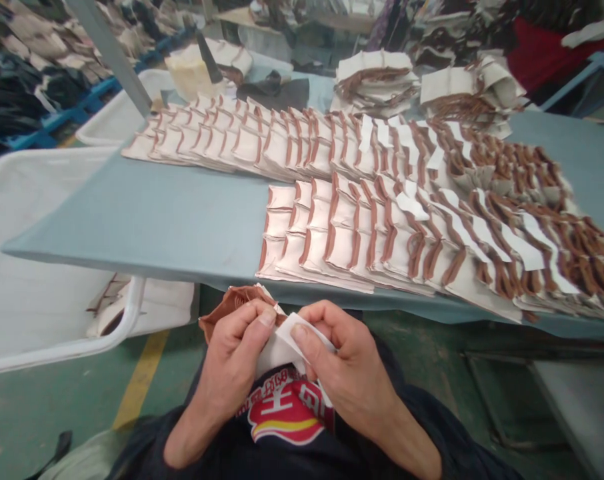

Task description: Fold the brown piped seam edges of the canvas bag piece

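Low in the middle of the head view, my left hand (239,360) pinches the edge of a brown and white fabric piece (232,303), which sticks out beyond its knuckles. Close beside it, my right hand (345,350) grips a white strip (302,333) between thumb and fingers, its near end touching the fabric edge. Both hands are closed, just in front of the table edge and above a printed apron (287,410). Part of the fabric is hidden behind my fingers.
Rows of folded white and brown pieces (342,243) cover much of the blue-grey table (197,213), several with white strips on top. Stacked bundles (377,80) stand at its back. White bins (37,183) are at the left. A metal post (109,57) rises at the back left.
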`<state>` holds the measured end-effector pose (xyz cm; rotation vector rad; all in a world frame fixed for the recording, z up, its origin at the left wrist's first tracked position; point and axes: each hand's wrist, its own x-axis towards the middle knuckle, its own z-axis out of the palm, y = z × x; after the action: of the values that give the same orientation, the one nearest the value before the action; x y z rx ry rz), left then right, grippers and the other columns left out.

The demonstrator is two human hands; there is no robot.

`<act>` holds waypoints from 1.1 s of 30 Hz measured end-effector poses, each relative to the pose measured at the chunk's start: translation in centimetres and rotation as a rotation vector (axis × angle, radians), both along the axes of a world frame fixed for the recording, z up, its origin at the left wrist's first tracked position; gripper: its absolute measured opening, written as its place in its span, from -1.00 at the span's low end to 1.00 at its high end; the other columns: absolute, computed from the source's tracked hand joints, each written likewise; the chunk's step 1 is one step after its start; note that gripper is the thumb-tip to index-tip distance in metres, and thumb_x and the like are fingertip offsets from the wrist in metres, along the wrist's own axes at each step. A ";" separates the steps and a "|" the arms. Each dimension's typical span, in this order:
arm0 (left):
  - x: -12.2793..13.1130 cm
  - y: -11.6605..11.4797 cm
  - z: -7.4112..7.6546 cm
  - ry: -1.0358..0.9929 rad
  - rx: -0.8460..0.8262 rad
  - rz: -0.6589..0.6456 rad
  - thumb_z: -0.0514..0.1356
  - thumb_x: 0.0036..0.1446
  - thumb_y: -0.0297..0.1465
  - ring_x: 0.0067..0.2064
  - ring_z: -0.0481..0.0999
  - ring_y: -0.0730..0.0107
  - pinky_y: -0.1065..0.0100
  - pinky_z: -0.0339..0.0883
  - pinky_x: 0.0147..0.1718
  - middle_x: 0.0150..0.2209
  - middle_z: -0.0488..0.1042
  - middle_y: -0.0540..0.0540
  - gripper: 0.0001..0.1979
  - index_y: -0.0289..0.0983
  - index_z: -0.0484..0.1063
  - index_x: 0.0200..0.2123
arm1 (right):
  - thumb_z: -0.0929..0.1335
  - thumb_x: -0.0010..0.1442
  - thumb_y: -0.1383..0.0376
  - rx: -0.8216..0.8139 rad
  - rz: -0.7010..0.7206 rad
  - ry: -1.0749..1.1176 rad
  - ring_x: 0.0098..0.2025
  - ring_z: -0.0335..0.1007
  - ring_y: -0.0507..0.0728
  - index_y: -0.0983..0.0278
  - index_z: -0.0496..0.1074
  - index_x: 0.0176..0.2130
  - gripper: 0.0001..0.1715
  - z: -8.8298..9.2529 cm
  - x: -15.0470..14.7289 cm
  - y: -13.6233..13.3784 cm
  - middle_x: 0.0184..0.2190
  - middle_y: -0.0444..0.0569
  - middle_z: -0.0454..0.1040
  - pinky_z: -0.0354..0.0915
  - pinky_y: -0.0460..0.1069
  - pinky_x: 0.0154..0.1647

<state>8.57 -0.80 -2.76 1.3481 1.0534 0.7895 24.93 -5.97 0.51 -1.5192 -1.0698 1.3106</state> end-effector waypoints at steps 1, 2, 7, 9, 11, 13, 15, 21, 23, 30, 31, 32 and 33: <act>0.1 -0.2 -0.1 -0.020 -0.017 0.010 0.13 0.44 -0.16 -0.45 0.22 0.41 0.39 0.17 -0.44 -0.49 0.31 0.07 -0.61 -0.23 0.39 -0.43 | 0.36 0.34 0.11 -0.010 0.005 -0.002 -0.64 0.19 -0.01 0.23 0.44 -0.28 -0.75 -0.2 -0.1 0.1 -0.66 -0.24 0.36 0.13 -0.12 -0.59; 0.1 -0.4 -0.2 -0.037 -0.034 0.016 0.13 0.44 -0.16 -0.44 0.23 0.40 0.39 0.18 -0.44 -0.49 0.31 0.06 -0.61 -0.23 0.41 -0.42 | 0.36 0.34 0.10 -0.014 0.007 -0.016 -0.65 0.17 -0.01 0.22 0.43 -0.29 -0.74 -0.3 -0.2 0.2 -0.66 -0.25 0.35 0.11 -0.12 -0.60; -0.4 -0.7 -0.8 -0.070 -0.070 0.044 0.11 0.46 -0.07 -0.40 0.29 0.36 0.38 0.24 -0.42 -0.43 0.38 0.01 -0.53 -0.24 0.43 -0.44 | 0.38 0.32 0.08 0.000 -0.005 -0.064 -0.65 0.16 -0.01 0.19 0.38 -0.35 -0.71 -0.5 -0.6 0.2 -0.66 -0.25 0.32 0.06 -0.10 -0.61; -0.6 -0.6 -1.1 -0.072 -0.071 0.044 0.08 0.46 -0.04 -0.38 0.33 0.33 0.37 0.25 -0.41 -0.41 0.44 -0.03 -0.50 -0.24 0.47 -0.41 | 0.37 0.33 0.08 0.002 0.000 -0.076 -0.65 0.16 0.00 0.18 0.37 -0.34 -0.72 -0.6 -0.8 0.2 -0.67 -0.25 0.31 0.05 -0.09 -0.60; -0.8 -0.6 -1.4 -0.070 -0.075 0.038 0.05 0.47 -0.02 -0.37 0.37 0.30 0.36 0.27 -0.41 -0.39 0.47 -0.05 -0.49 -0.23 0.51 -0.38 | 0.36 0.34 0.08 0.007 0.006 -0.118 -0.65 0.17 0.00 0.18 0.37 -0.34 -0.72 -0.7 -1.0 0.3 -0.67 -0.25 0.32 0.04 -0.08 -0.60; -0.9 -0.6 -1.6 -0.065 -0.083 0.044 0.05 0.46 -0.01 -0.38 0.37 0.29 0.35 0.27 -0.42 -0.41 0.44 -0.05 -0.48 -0.23 0.49 -0.40 | 0.36 0.34 0.08 0.019 0.017 -0.174 -0.65 0.20 0.02 0.17 0.38 -0.33 -0.73 -0.7 -1.0 0.5 -0.67 -0.24 0.34 0.05 -0.08 -0.60; -0.9 -0.5 -1.7 -0.064 -0.088 0.050 0.06 0.46 -0.02 -0.40 0.34 0.30 0.35 0.26 -0.44 -0.42 0.41 -0.04 -0.49 -0.22 0.46 -0.42 | 0.36 0.35 0.09 0.039 0.024 -0.223 -0.65 0.23 0.03 0.17 0.38 -0.32 -0.74 -0.8 -1.1 0.6 -0.68 -0.23 0.35 0.06 -0.08 -0.59; -1.1 -0.5 -1.9 -0.122 -0.095 0.026 0.08 0.47 -0.05 -0.41 0.28 0.35 0.37 0.22 -0.46 -0.43 0.36 -0.02 -0.52 -0.22 0.44 -0.41 | 0.35 0.35 0.09 0.047 0.054 -0.273 -0.65 0.27 0.06 0.15 0.36 -0.31 -0.76 -0.6 -1.1 1.0 -0.69 -0.23 0.36 0.06 -0.06 -0.56; -1.1 -0.4 -1.9 -0.115 -0.086 0.027 0.08 0.47 -0.06 -0.40 0.29 0.34 0.36 0.22 -0.45 -0.43 0.36 -0.02 -0.52 -0.23 0.45 -0.41 | 0.36 0.34 0.09 0.034 0.066 -0.286 -0.64 0.26 0.07 0.14 0.35 -0.31 -0.76 -0.6 -1.1 1.1 -0.69 -0.23 0.36 0.05 -0.06 -0.55; -1.3 -0.4 -1.7 -0.049 -0.048 0.022 0.06 0.46 -0.02 -0.38 0.36 0.28 0.32 0.27 -0.40 -0.41 0.44 -0.06 -0.49 -0.23 0.49 -0.41 | 0.35 0.33 0.07 -0.024 0.077 -0.295 -0.61 0.21 0.08 0.13 0.33 -0.34 -0.74 -0.9 -1.0 1.4 -0.67 -0.23 0.35 0.00 -0.04 -0.53; -1.3 -0.4 -1.6 -0.040 -0.036 0.020 0.06 0.46 -0.01 -0.37 0.38 0.27 0.32 0.28 -0.38 -0.40 0.46 -0.07 -0.49 -0.23 0.51 -0.39 | 0.36 0.32 0.07 -0.029 0.078 -0.299 -0.61 0.20 0.08 0.13 0.33 -0.34 -0.74 -1.0 -1.0 1.4 -0.66 -0.23 0.35 -0.01 -0.04 -0.53; -1.3 -0.4 -1.5 -0.028 -0.024 0.016 0.06 0.45 -0.02 -0.36 0.40 0.26 0.32 0.30 -0.36 -0.39 0.48 -0.07 -0.50 -0.23 0.53 -0.37 | 0.37 0.31 0.07 -0.032 0.080 -0.306 -0.61 0.19 0.07 0.13 0.33 -0.35 -0.73 -1.0 -0.9 1.4 -0.66 -0.23 0.35 -0.02 -0.04 -0.53; -1.4 -0.3 -1.3 -0.016 -0.013 0.013 0.05 0.45 -0.02 -0.35 0.42 0.25 0.32 0.32 -0.35 -0.37 0.51 -0.08 -0.50 -0.23 0.55 -0.35 | 0.38 0.30 0.07 -0.035 0.082 -0.316 -0.61 0.17 0.07 0.13 0.33 -0.36 -0.73 -1.1 -0.8 1.4 -0.65 -0.23 0.34 -0.03 -0.04 -0.52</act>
<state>7.21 -1.12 -4.03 1.3230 1.0537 0.8005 24.13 -4.59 -0.54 -1.7647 -1.3250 1.1728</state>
